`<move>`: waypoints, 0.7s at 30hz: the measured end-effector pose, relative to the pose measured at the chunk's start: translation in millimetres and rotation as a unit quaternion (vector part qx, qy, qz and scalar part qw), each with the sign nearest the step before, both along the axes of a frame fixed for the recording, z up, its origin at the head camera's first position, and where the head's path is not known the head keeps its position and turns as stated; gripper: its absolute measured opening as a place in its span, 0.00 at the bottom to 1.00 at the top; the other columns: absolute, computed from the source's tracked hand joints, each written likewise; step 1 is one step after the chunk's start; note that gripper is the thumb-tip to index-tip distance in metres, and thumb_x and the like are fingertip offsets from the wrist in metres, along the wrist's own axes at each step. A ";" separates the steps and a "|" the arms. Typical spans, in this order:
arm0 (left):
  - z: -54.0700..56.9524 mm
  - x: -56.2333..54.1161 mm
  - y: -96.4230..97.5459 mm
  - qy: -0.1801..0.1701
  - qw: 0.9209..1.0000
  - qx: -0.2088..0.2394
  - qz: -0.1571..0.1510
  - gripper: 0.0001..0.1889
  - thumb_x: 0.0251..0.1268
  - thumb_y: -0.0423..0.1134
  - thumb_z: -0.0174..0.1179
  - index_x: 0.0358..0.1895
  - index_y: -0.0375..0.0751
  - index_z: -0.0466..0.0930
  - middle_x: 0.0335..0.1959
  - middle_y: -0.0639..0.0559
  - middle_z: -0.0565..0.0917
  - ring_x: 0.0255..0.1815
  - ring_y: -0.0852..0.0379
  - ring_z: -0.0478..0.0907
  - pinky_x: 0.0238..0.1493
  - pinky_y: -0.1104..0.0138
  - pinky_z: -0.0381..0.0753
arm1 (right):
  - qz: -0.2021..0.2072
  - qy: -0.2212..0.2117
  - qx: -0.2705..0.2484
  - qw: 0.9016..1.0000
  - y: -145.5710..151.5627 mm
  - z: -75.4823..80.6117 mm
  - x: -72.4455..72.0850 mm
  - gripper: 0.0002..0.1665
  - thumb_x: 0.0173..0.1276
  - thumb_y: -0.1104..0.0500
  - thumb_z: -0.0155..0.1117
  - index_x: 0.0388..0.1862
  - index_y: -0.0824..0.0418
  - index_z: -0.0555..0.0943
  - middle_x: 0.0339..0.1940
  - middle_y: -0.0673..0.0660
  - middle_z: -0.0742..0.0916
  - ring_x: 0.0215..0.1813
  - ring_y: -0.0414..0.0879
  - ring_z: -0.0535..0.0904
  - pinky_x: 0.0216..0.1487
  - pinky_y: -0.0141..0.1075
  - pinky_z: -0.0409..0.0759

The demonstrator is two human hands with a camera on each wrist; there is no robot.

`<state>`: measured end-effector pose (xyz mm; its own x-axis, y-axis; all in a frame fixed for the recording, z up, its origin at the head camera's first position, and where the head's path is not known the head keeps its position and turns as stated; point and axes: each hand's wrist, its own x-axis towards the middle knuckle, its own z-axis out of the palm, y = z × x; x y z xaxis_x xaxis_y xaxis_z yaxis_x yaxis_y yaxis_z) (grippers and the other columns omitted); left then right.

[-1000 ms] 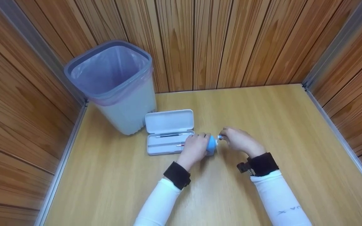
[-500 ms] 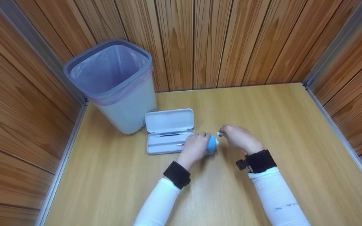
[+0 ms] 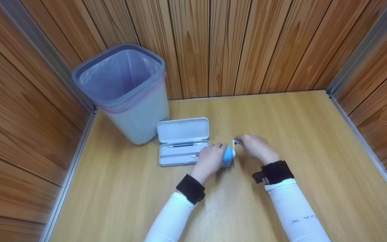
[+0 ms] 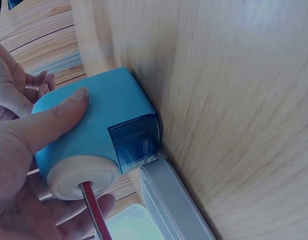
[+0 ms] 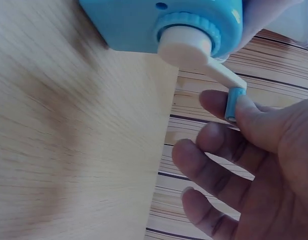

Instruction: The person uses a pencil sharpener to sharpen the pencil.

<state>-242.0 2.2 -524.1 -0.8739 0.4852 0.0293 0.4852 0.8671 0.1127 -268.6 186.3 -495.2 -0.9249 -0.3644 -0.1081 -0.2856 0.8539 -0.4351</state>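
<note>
Gripping the blue sharpener point(image 4: 111, 97) in the left hand point(image 3: 210, 157), down on the surface point(image 3: 314, 134) and just beside the open pencil case point(image 3: 182, 131), presumably to stop any twisting while leaving the case within reach; pinching the small blue knob point(image 5: 234, 103) of the white crank point(image 5: 225, 75) in the right hand point(image 3: 255, 148), likely for leverage in winding; with a red pencil point(image 4: 95, 210) lodged in the round collar point(image 4: 69, 177) (no view of the tip), lined up probably for an even cut

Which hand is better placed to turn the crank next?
Right, most likely: the right hand pinches the crank knob, while the left hand is occupied gripping the sharpener.
</note>
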 end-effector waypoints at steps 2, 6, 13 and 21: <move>-0.7 -0.1 0.4 0.000 1.000 -0.006 0.001 0.33 0.56 0.49 0.71 0.66 0.45 0.73 0.56 0.47 0.80 0.52 0.47 0.79 0.46 0.58 0.81 | -0.005 -0.005 -0.004 1.000 0.0 -3.2 -1.5 0.18 0.78 0.59 0.50 0.58 0.64 0.81 0.53 0.64 0.85 0.56 0.60 0.79 0.56 0.54 0.76; -0.4 -0.4 0.6 -0.006 1.000 -0.008 0.002 0.34 0.57 0.49 0.71 0.67 0.45 0.73 0.57 0.47 0.80 0.53 0.47 0.78 0.46 0.57 0.81 | -0.016 -0.013 -0.012 1.000 -0.4 -7.7 -4.1 0.19 0.79 0.58 0.50 0.60 0.64 0.80 0.55 0.64 0.84 0.59 0.61 0.78 0.59 0.55 0.74; 2.0 -0.3 0.8 -0.045 0.999 0.009 0.010 0.34 0.59 0.47 0.70 0.69 0.46 0.71 0.61 0.46 0.78 0.58 0.46 0.75 0.52 0.54 0.79 | -0.022 -0.013 -0.011 1.000 -0.5 -16.0 -6.3 0.18 0.78 0.60 0.50 0.61 0.62 0.80 0.56 0.63 0.84 0.59 0.61 0.78 0.60 0.55 0.74; 1.8 0.5 0.6 -0.043 0.999 0.013 0.012 0.35 0.57 0.47 0.71 0.69 0.46 0.71 0.60 0.46 0.78 0.57 0.46 0.76 0.50 0.54 0.79 | -0.029 -0.028 0.008 0.999 0.0 -19.1 -5.2 0.21 0.75 0.66 0.51 0.63 0.60 0.79 0.59 0.63 0.82 0.62 0.62 0.75 0.62 0.57 0.70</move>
<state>-241.4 2.8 -522.3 -0.8850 0.4645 -0.0330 0.4523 0.8743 0.1760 -273.8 186.3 -514.2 -0.9370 -0.3078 -0.1653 -0.2110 0.8756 -0.4345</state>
